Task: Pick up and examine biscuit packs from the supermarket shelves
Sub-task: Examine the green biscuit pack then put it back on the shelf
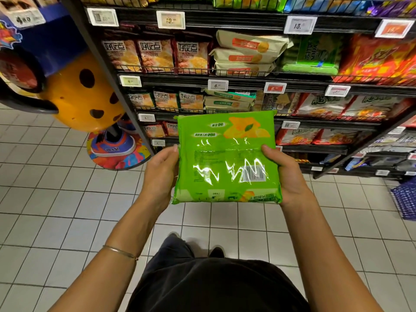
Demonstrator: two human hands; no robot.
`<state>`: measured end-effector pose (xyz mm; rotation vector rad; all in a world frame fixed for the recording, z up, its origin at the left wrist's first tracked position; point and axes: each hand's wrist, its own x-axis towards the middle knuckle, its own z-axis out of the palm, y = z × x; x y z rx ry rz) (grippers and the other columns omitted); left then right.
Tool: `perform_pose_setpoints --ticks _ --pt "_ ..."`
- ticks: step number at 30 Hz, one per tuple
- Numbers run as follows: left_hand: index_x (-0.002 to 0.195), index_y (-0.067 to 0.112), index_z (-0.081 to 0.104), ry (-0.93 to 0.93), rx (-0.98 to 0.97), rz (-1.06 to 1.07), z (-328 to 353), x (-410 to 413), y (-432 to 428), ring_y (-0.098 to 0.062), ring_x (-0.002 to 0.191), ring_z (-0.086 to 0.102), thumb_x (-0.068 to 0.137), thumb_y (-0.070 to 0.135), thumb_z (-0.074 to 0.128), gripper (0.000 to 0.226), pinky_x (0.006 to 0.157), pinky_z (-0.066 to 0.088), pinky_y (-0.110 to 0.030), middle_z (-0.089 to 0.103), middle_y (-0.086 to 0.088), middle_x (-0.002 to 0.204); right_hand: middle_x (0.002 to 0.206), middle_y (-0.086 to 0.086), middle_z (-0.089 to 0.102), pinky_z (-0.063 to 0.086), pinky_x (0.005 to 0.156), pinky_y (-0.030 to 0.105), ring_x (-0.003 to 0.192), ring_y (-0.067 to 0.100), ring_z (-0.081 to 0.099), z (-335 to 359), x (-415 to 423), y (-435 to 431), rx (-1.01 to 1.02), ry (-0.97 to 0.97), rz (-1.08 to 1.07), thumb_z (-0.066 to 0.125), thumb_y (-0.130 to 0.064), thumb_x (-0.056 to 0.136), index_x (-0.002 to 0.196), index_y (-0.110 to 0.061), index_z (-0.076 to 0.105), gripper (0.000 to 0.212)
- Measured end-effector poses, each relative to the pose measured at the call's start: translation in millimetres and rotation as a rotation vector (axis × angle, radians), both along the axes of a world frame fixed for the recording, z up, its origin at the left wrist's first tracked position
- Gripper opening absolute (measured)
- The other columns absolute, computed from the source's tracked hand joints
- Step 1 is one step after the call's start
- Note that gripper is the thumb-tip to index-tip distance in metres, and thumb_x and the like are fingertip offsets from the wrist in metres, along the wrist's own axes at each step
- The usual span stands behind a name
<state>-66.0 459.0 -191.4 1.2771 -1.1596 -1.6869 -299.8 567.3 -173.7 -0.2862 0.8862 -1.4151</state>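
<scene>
My left grip (161, 174) clasps the left edge of the green biscuit pack (225, 158), thumb on the front and fingers hidden behind. My right grip (286, 174) holds the right edge the same way, thumb near the barcode (255, 173). The pack is off the shelf, in the air before me, its printed back panel facing me under streaks of glare. I judge this to be the examining step. The next move probably calls for tilting the pack out of the glare or turning it over, with a gentle hold, since the film looks slick and biscuits break. Beyond the pack stand black shelves (247, 79) with price tags and rows of packs. Left of the pack is an orange spotted display figure (83, 93), below it a white tiled floor (56, 199), and far to its right a blue basket (405, 199).
</scene>
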Motion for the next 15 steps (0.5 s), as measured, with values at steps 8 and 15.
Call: perform_pose_setpoints --ticks 8,15 --pt "0.101 0.019 0.080 0.015 -0.059 -0.046 6.8 -2.9 2.3 -0.012 0.070 0.069 0.105 0.031 0.060 0.024 0.065 0.059 -0.032 0.076 0.000 0.080 0.116 0.012 0.077 0.062 0.085 0.049 0.106 0.032 0.075 -2.0 -6.5 4.3 -0.002 -0.007 -0.047 0.068 -0.028 0.082 0.106 -0.015 0.083 0.031" --pt "0.096 0.012 0.078 -0.028 -0.101 0.032 9.3 -5.8 3.0 -0.023 0.085 0.071 0.100 0.004 0.062 0.018 0.082 0.058 -0.046 0.079 -0.009 0.094 0.114 0.012 0.078 0.062 0.084 0.049 0.103 0.032 0.076 -4.8 -7.9 6.0 0.014 -0.019 -0.066 0.065 -0.027 0.082 0.104 -0.015 0.084 0.031"
